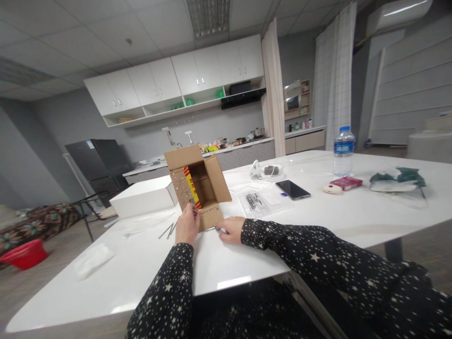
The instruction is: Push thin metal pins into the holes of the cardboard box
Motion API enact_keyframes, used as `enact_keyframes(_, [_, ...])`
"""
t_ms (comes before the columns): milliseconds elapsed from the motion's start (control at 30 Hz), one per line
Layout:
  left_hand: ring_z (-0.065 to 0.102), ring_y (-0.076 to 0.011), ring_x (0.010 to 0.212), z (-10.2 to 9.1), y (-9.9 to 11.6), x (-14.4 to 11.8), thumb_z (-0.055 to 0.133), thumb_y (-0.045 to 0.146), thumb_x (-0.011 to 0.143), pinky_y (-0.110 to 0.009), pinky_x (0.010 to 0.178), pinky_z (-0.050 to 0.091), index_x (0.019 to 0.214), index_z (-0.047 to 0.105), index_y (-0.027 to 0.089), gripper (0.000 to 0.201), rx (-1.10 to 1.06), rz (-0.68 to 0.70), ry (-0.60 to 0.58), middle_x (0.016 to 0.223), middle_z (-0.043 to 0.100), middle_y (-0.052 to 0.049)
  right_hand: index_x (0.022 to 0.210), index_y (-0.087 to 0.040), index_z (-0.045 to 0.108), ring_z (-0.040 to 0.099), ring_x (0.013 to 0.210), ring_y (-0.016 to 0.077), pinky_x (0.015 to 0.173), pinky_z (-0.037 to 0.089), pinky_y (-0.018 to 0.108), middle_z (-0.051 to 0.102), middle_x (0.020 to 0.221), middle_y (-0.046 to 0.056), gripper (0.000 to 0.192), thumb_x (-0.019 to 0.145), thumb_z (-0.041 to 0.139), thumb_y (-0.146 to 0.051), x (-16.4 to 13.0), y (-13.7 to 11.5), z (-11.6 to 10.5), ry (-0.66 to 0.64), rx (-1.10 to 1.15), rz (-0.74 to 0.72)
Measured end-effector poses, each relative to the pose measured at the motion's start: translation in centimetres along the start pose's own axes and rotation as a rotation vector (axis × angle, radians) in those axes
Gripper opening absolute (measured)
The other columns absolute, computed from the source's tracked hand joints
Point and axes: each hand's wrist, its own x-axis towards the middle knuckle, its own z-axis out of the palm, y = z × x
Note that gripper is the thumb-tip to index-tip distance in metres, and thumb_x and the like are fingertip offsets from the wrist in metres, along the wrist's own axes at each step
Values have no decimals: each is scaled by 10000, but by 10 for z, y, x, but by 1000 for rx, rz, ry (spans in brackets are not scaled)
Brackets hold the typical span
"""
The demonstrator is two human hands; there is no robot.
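Observation:
An open cardboard box point(206, 186) with raised flaps stands on the white table in front of me. Rows of small dots, like holes or studs, mark its left flap and lower front flap, and red-and-yellow tape runs along one edge. My left hand point(188, 226) is at the lower left of the box, its fingers pinched together against the cardboard; what they hold is too small to tell. Beside the box's lower right corner, my right hand point(232, 230) rests on the table with curled fingers. A thin shiny piece point(211, 229) lies at its fingertips, partly hidden.
Thin metal rods point(168, 230) lie left of my left hand, near a white box point(144, 197) and crumpled tissue point(93, 260). To the right are a plastic bag point(263, 201), a phone point(292, 189), a red pack point(346, 183) and a water bottle point(343, 150).

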Motion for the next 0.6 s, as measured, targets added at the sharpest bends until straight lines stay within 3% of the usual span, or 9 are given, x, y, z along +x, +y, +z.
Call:
enact_keyframes(300, [615,-183,729,0,0,1,433,311,853,-274,656,432,887,465,220,102,7,17,16,829,645,-42,1078,-231,625,630,889,233,717,451,300,689,978,77,374,770,437,-328,-2,-2,-5,-13,9,6])
enact_keyframes(600, [622,-172,723,-3,2,0,444,312,851,-260,642,430,961,455,223,142,-47,-19,13,856,664,-41,1059,-238,631,634,874,232,708,447,299,693,958,71,360,769,440,-332,-1,0,-2,0,12,1])
